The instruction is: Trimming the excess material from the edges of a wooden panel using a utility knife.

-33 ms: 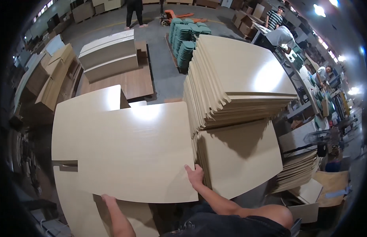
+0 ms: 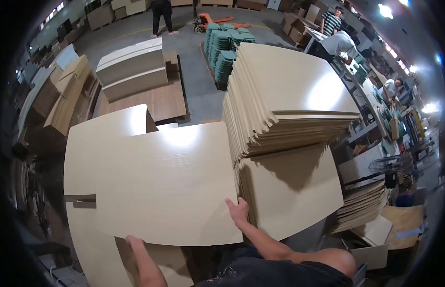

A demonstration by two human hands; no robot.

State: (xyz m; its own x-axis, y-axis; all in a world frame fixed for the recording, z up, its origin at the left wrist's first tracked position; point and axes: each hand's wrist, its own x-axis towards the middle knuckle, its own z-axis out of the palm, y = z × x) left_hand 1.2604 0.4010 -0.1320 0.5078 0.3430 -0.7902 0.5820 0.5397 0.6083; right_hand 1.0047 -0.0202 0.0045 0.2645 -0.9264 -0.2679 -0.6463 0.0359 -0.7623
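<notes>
A large pale wood-grain panel (image 2: 167,186) with slightly curved edges lies before me, over other panels. At its near edge, left of centre, my left hand (image 2: 134,243) is closed on the panel, some fingers hidden beneath. My right hand (image 2: 239,211) grips the same panel by its right edge, thumb on top and the other fingers out of sight. Under its left part show a far-left panel (image 2: 91,153) and a near-left panel (image 2: 86,229). Close beside my right hand lies another pale panel (image 2: 299,186), on a stack.
A tall, fanned stack of panels (image 2: 294,79) rises at the right. Beyond are green curved pieces (image 2: 225,62), long pale boxes (image 2: 131,64) on a brown board and an orange pallet jack (image 2: 210,21). A fan (image 2: 390,174) stands right; several people are farther off.
The held panel and both my hands have shifted very slightly to the right. My grip looks the same.
</notes>
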